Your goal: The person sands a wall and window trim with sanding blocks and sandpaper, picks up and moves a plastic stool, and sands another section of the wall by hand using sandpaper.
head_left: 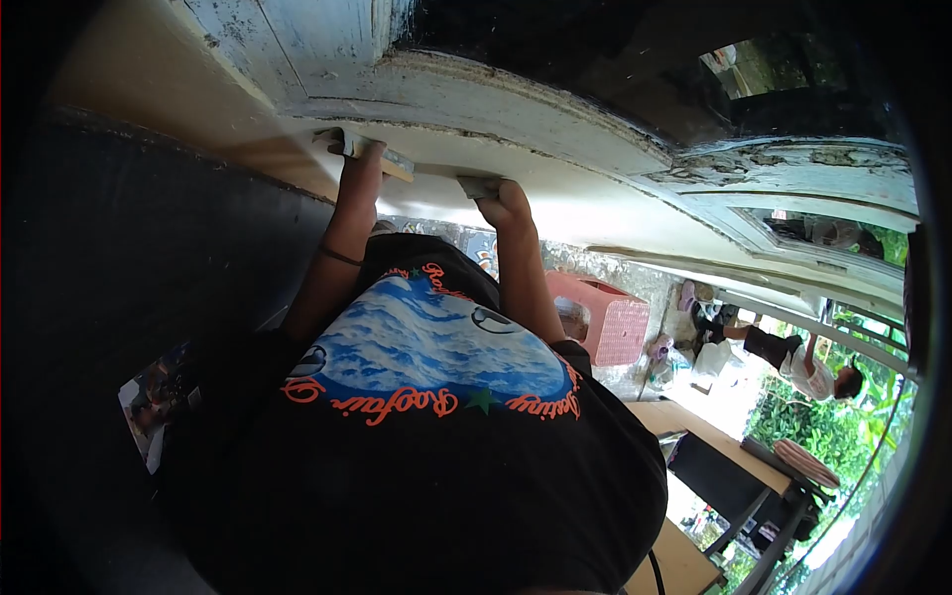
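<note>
My left hand (365, 167) is closed around a flat, broad tool (397, 166) with a pale yellowish edge; its exact kind is unclear. Grey material shows at its far end. To the right, my right hand (508, 204) grips a putty knife (478, 186), its flat grey blade close to the cream wall (575, 203). Whether the blade touches the wall I cannot tell. Both arms reach forward past my black printed shirt (436, 476).
Weathered pale-blue window frames (476, 94) with dark glass run above the wall. A red plastic stool (627, 325) stands right of my right arm. Farther right are a wooden table (674, 421) and another person (783, 359). A dark surface (149, 258) lies at left.
</note>
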Demonstrator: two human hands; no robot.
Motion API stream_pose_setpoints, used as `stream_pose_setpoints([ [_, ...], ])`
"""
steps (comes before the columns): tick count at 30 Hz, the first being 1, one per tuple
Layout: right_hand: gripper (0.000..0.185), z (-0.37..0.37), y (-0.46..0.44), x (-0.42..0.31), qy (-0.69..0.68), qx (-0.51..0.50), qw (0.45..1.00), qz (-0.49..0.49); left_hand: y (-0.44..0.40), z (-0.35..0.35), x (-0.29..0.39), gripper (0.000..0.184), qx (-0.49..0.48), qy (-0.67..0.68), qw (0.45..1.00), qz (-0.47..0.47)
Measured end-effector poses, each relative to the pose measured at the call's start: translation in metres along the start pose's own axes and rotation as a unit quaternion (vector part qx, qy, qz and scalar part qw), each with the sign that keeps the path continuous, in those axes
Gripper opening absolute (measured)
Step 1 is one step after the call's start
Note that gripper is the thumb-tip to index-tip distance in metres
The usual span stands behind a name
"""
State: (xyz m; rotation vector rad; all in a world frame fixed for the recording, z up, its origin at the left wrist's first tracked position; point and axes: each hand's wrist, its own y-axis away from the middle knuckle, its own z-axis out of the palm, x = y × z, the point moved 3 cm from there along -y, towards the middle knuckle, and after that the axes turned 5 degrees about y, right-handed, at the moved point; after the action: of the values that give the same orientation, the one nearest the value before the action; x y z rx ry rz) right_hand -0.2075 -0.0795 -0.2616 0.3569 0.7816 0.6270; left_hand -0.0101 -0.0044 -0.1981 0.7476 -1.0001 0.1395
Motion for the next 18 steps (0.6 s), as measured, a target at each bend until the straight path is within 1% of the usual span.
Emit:
stream_pose_setpoints([
  [1,0.044,-0.006,-0.002,0.003,-0.015,0.007,1.0,-0.018,0.0,0.0,0.0,0.043,-0.009,0.008,1.0,0.005],
  [2,0.044,0.004,0.008,-0.001,-0.015,0.006,1.0,-0.016,0.0,0.0,-0.001,0.043,-0.007,0.008,1.0,0.005],
  [4,0.044,0.034,0.033,-0.014,-0.018,-0.027,0.999,-0.043,0.0,0.0,-0.002,0.043,0.012,0.006,1.0,0.003],
  [8,0.04,0.027,0.02,-0.006,0.003,-0.007,0.999,-0.048,0.0,0.002,-0.003,0.044,0.015,0.02,1.0,0.001],
  [10,0.045,0.008,-0.004,0.018,0.01,-0.025,0.999,-0.04,-0.004,-0.002,-0.006,0.044,-0.005,-0.003,1.0,-0.012],
  [11,0.044,0.015,-0.004,0.022,-0.004,-0.05,0.998,-0.026,-0.002,-0.002,-0.007,0.044,-0.004,-0.002,1.0,-0.011],
  [12,0.044,0.019,-0.002,0.02,-0.001,-0.054,0.998,-0.026,0.0,-0.001,-0.006,0.043,0.0,0.006,1.0,-0.004],
  [15,0.041,0.034,0.016,0.023,-0.03,-0.045,0.998,-0.022,-0.003,-0.002,-0.005,0.041,0.016,0.014,1.0,0.007],
  [18,0.039,0.035,0.027,0.025,0.1,-0.056,0.992,-0.046,-0.008,-0.005,-0.011,0.041,0.011,0.013,1.0,0.0],
])
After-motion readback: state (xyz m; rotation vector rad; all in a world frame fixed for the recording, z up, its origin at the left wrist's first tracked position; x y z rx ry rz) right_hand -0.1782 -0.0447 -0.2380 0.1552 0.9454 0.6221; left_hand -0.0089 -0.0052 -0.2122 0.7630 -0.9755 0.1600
